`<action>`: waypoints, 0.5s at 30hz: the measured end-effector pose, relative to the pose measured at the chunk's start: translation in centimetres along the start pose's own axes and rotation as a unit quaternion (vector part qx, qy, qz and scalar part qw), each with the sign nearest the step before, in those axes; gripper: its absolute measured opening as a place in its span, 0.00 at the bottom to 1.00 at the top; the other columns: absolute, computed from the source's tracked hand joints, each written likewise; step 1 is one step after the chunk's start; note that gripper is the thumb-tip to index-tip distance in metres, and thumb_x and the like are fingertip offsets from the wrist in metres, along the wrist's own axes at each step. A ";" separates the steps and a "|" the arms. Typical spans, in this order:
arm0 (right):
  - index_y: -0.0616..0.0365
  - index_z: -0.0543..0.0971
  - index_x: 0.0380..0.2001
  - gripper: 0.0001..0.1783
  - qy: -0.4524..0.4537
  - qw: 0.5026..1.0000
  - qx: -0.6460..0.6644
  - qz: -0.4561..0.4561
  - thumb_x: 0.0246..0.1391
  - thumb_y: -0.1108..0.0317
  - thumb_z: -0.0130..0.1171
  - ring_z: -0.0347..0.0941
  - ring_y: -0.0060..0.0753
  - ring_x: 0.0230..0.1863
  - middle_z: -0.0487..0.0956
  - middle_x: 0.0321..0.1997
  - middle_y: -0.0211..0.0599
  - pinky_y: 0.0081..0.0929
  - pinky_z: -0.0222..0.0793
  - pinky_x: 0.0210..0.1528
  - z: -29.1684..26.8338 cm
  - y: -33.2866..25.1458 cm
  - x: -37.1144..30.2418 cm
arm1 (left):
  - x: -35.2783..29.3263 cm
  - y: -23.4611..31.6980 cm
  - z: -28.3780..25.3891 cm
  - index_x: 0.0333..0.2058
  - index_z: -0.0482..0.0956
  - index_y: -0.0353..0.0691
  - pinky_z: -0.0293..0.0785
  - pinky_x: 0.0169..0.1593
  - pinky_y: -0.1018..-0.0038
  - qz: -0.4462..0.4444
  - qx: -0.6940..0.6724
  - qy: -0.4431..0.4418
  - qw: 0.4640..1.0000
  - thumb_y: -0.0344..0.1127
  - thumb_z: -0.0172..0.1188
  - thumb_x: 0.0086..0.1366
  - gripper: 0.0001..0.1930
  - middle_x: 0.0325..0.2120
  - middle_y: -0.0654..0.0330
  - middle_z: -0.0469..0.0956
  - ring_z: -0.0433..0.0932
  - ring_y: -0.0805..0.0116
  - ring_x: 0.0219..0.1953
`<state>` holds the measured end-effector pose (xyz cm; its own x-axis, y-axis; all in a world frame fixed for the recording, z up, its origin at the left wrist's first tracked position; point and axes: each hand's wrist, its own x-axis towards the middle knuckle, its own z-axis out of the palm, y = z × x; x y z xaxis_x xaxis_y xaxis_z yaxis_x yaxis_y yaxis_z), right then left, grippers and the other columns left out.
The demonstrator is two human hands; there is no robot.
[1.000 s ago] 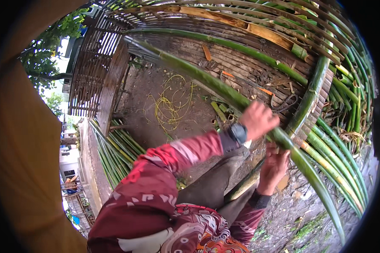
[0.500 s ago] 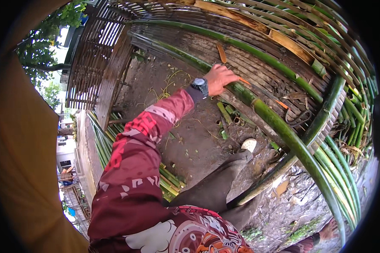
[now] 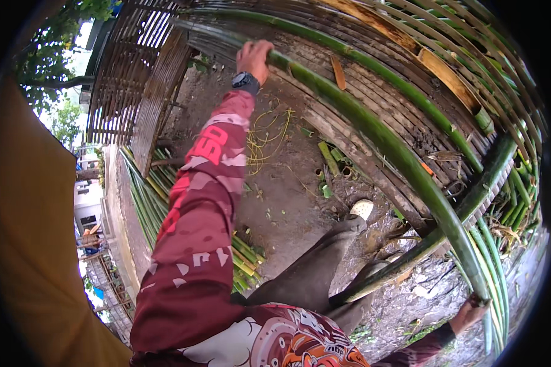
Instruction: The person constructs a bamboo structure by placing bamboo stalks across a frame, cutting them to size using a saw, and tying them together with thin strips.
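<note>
A long green bamboo pole [image 3: 379, 137] runs from the upper left down to the lower right, lying across a second bamboo pole [image 3: 490, 177] set crosswise. My left hand [image 3: 255, 61], with a dark watch at the wrist, is closed over the long pole toward its far end. At the lower right, my right hand [image 3: 469, 313] grips the near end of the same pole. Part of the right hand's fingers is hidden by the pole. Below the long pole lies a slatted bamboo platform [image 3: 324, 122].
Another green pole [image 3: 373, 67] rests along the platform, beside a split brown bamboo piece [image 3: 450, 79]. An orange-brown strip [image 3: 338, 72] lies on the slats. Yellow twine [image 3: 266, 140] and cut bamboo pieces [image 3: 330, 159] lie on muddy ground. Bundled poles [image 3: 144, 196] are at left.
My left hand has slid along the pole toward its far end, up and left. My right hand has come up from the lower edge onto the pole's near end.
</note>
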<state>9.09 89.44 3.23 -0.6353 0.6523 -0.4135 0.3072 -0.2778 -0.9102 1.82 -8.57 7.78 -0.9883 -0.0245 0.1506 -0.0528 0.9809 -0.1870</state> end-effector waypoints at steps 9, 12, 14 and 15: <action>0.63 0.65 0.66 0.23 -0.098 0.987 -0.110 -0.060 0.74 0.62 0.47 0.71 0.51 0.63 0.68 0.67 0.52 0.46 0.72 0.67 21.2 14.1 -10.9 | 2.5 18.3 5.3 0.51 0.70 0.41 0.84 0.47 0.46 -0.540 -0.768 0.039 0.343 0.49 0.58 0.73 0.19 0.40 0.52 0.76 0.80 0.53 0.44; 0.62 0.67 0.65 0.25 -0.153 0.987 0.030 0.027 0.74 0.57 0.51 0.73 0.48 0.60 0.74 0.61 0.49 0.47 0.74 0.62 26.2 15.4 -13.1 | 1.5 15.6 6.9 0.50 0.70 0.41 0.83 0.46 0.47 -0.545 -0.753 0.084 0.359 0.45 0.59 0.73 0.16 0.41 0.52 0.75 0.79 0.54 0.44; 0.62 0.69 0.64 0.27 -0.159 0.987 -0.002 0.000 0.72 0.55 0.54 0.74 0.47 0.58 0.77 0.58 0.47 0.48 0.72 0.65 28.8 14.9 -13.7 | 2.7 13.1 7.8 0.49 0.70 0.39 0.82 0.46 0.46 -0.538 -0.757 0.118 0.350 0.43 0.58 0.73 0.15 0.42 0.52 0.74 0.78 0.54 0.45; 0.64 0.67 0.65 0.29 -0.132 0.983 0.100 0.076 0.69 0.61 0.58 0.74 0.46 0.59 0.75 0.60 0.48 0.47 0.72 0.64 30.0 14.2 -14.4 | 3.1 12.3 8.2 0.49 0.70 0.39 0.82 0.47 0.46 -0.532 -0.763 0.099 0.355 0.43 0.58 0.73 0.15 0.43 0.52 0.74 0.78 0.54 0.46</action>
<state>1.37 54.96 -4.50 -0.7621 0.3940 -0.5137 0.2849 -0.5084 -0.8126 -3.06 1.81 -2.00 -0.4879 -0.6711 -0.5582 -0.0925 -0.5961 0.7976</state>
